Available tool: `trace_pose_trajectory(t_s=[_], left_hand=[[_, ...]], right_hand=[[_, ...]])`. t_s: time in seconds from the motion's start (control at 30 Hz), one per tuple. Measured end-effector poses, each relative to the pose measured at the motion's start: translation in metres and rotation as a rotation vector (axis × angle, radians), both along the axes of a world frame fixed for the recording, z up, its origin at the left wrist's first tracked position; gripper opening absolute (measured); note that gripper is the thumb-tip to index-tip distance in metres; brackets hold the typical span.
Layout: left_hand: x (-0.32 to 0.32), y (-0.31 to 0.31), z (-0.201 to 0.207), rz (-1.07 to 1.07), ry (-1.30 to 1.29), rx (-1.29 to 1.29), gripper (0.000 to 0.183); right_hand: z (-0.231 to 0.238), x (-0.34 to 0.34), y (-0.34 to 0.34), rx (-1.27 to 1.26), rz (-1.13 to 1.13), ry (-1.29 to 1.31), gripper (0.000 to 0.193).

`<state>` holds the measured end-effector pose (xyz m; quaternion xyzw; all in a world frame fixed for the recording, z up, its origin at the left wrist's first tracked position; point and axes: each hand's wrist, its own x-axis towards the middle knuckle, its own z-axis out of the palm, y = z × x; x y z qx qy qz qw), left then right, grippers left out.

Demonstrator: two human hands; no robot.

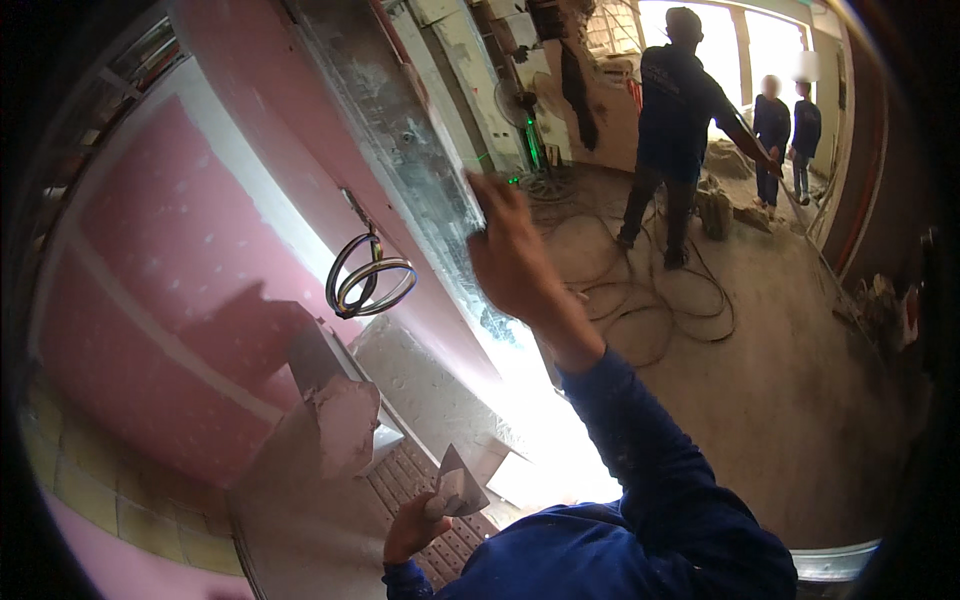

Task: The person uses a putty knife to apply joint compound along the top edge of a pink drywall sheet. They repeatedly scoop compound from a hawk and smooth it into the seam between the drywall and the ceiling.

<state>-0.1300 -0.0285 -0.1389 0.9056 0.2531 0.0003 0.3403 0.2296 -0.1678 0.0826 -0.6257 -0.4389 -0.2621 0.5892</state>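
Low in front of me, my left hand (412,528) is closed round a putty knife (460,487), its broad metal blade pointing up and to the right. My right hand (512,255) is raised beside the dusty grey upright strip of the wall opening (410,130). Its index finger stretches out, the other fingers show only partly, and I see nothing in it. Left of that hand, a loop of coiled cables (375,278) hangs from a slot in the pink wall. Below the cables, a pinkish lump of plaster (345,425) sits against a grey flat-sided piece (318,358).
A perforated metal platform (400,487) lies beneath my left hand. Pink wallboard (150,240) with pale filled joints is on the left. Cables (640,320) lie looped on the floor. One person (680,110) stands nearby, two others farther back. A fan (520,105) stands by the far wall.
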Motion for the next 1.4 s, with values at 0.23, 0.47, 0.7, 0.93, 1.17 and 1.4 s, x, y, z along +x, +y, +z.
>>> trace_pose_trajectory(t_s=[0.23,0.47,0.7,0.93,1.17,1.4], left_hand=[[0.001,-0.003,0.004,-0.010,-0.059,-0.006,0.055],[-0.003,-0.007,0.007,0.029,-0.053,-0.030,0.063],[-0.008,0.003,-0.005,-0.053,-0.105,-0.025,0.068],[-0.003,-0.009,0.006,0.022,-0.087,-0.069,0.057],[-0.010,0.002,0.000,0.019,-0.070,-0.070,0.048],[-0.012,0.005,-0.012,0.024,-0.005,-0.083,0.048]], right_hand=[[0.095,0.026,0.029,0.045,-0.146,-0.093,0.044],[0.104,0.023,0.012,0.012,-0.025,-0.045,0.050],[0.107,0.030,0.007,-0.176,-0.095,-0.178,0.047],[-0.001,0.039,-0.024,-0.061,0.008,0.217,0.046],[-0.042,0.013,0.006,-0.073,-0.135,0.081,0.064],[-0.045,-0.009,0.035,-0.101,-0.200,0.051,0.068]])
